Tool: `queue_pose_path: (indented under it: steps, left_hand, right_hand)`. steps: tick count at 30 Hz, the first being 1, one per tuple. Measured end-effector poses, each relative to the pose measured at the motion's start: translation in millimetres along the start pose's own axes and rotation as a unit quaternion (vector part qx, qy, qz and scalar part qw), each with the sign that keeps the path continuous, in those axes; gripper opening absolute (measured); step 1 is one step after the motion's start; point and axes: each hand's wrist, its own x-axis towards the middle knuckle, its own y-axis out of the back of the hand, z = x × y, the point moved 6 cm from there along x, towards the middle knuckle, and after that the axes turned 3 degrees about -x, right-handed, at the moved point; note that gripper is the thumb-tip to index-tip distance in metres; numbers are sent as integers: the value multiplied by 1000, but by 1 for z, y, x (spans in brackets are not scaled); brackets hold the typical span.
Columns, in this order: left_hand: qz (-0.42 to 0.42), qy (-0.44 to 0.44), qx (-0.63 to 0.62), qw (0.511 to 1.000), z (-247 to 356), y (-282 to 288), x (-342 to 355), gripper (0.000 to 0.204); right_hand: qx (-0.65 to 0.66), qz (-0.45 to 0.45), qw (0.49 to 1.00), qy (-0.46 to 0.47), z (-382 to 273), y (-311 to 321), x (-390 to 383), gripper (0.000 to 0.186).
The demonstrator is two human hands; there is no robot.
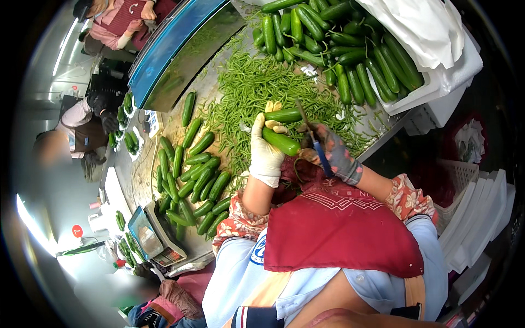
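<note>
From my feed, the left hand in its white glove is closed around two cucumbers, one stacked above the other, held up over the steel table. The right hand, in a dark patterned glove, is wrapped around a blue-handled knife whose blade rises just beside the cucumbers' right ends; I cannot tell whether the edge touches them. The red apron hides both wrists' lower parts and the table's near edge.

Behind the hands lies a spread of green trimmings, and beyond it a heap of cucumbers against a white foam box, its far side cut off by the rim. To my left, a loose group of trimmed cucumbers fills the table up to a weighing scale at the corner. Bare steel shows only in a narrow strip left of that group. Other workers at the far left are blurred.
</note>
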Motion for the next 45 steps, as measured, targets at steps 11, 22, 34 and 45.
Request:
queue_pose_path:
  steps: [11, 22, 34, 45]
  left_hand:
    - [55, -10, 38, 998, 1, 28, 13, 17]
    - [80, -17, 115, 990, -2, 31, 13, 22]
    - [15, -21, -107, 994, 21, -4, -4, 16]
    - [38, -147, -67, 986, 66, 16, -21, 14]
  right_hand:
    - [12, 80, 995, 59, -26, 0, 0, 31]
    - [199, 4, 979, -49, -22, -7, -2, 30]
    - [82, -27, 995, -51, 23, 9, -17, 36]
    - [-209, -78, 974, -48, 4, 5, -36, 44]
